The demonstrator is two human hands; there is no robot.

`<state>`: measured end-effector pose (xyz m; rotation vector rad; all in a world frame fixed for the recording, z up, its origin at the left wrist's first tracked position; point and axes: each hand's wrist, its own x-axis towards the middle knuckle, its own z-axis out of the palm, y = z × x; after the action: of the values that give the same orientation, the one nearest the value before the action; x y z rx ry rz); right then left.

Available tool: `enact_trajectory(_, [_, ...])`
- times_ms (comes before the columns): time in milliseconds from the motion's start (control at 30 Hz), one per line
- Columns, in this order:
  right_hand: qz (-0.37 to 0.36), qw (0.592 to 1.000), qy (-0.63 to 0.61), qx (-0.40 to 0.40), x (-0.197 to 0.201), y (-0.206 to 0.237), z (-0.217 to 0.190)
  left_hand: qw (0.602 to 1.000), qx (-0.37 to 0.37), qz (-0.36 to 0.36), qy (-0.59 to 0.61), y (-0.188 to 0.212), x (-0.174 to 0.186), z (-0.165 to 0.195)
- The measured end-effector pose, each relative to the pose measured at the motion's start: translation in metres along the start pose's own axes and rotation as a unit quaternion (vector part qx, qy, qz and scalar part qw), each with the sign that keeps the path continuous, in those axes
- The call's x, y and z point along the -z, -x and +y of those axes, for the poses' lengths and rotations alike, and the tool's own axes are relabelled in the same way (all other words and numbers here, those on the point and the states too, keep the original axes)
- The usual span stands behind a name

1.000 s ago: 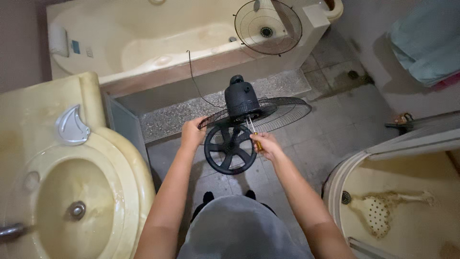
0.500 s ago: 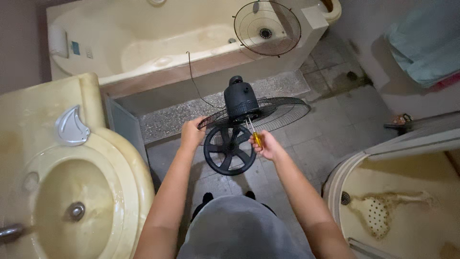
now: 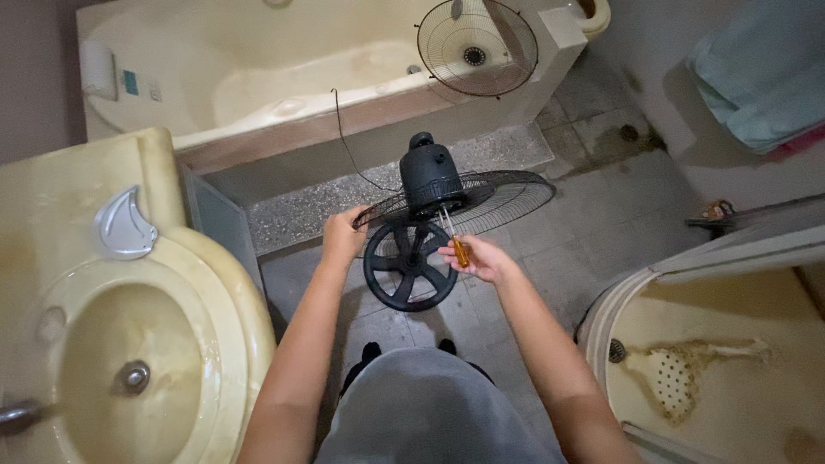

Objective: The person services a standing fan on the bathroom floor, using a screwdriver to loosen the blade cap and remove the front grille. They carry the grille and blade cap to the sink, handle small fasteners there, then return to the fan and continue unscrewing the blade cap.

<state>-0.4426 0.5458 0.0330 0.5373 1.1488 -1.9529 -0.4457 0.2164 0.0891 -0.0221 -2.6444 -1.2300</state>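
Note:
A black fan stands on the tiled floor in front of me: its motor housing (image 3: pixel 429 176) points up, the wire rear guard (image 3: pixel 490 199) spreads behind it, and the round base (image 3: pixel 408 266) faces me. My left hand (image 3: pixel 342 236) grips the left rim of the wire guard. My right hand (image 3: pixel 479 258) holds a screwdriver with an orange handle (image 3: pixel 460 250); its metal shaft reaches up to the back of the motor housing. A thin black cord (image 3: pixel 344 142) runs from the fan up toward the bathtub.
A yellowed bathtub (image 3: pixel 258 69) lies beyond the fan, with a separate round wire fan guard (image 3: pixel 477 47) leaning at its right end. A sink (image 3: pixel 129 344) is at the left, a stained shower tray (image 3: pixel 713 369) at the right, and a blue towel (image 3: pixel 760 77) hangs top right.
My right hand with the screwdriver has shifted slightly on the fan's back. The left hand keeps its grip on the guard.

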Motion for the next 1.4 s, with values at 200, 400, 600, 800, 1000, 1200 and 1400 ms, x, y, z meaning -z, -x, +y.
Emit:
enact_trajectory(200, [0.071, 0.995, 0.042, 0.057, 0.000, 0.009, 0.002, 1.000, -0.015, 0.007, 0.000, 0.000, -0.012, -0.007])
enact_trajectory(400, [0.104, 0.988, 0.069, 0.092, -0.006, 0.003, 0.009, 1.000, -0.018, 0.006, -0.009, 0.002, -0.014, -0.011])
enact_trajectory(600, [0.127, 0.982, 0.052, 0.127, -0.009, -0.002, 0.016, 1.000, 0.002, -0.006, -0.004, 0.003, -0.011, -0.004])
enact_trajectory(800, [0.081, 0.987, 0.024, 0.135, -0.014, -0.003, 0.017, 1.000, 0.001, -0.007, -0.025, 0.002, -0.004, 0.000])
enact_trajectory(1000, [0.083, 0.993, -0.055, 0.069, -0.016, -0.004, 0.008, 0.995, -0.095, -0.001, 0.029, 0.000, 0.014, 0.017])
enact_trajectory(1200, [0.046, 0.995, -0.073, 0.059, -0.009, -0.004, 0.005, 0.976, -0.182, 0.122, -0.002, 0.010, 0.038, 0.063])
enact_trajectory(1400, [0.016, 0.997, -0.045, 0.054, 0.001, -0.009, -0.002, 0.915, -0.401, 0.040, 0.030, 0.061, 0.004, 0.099])
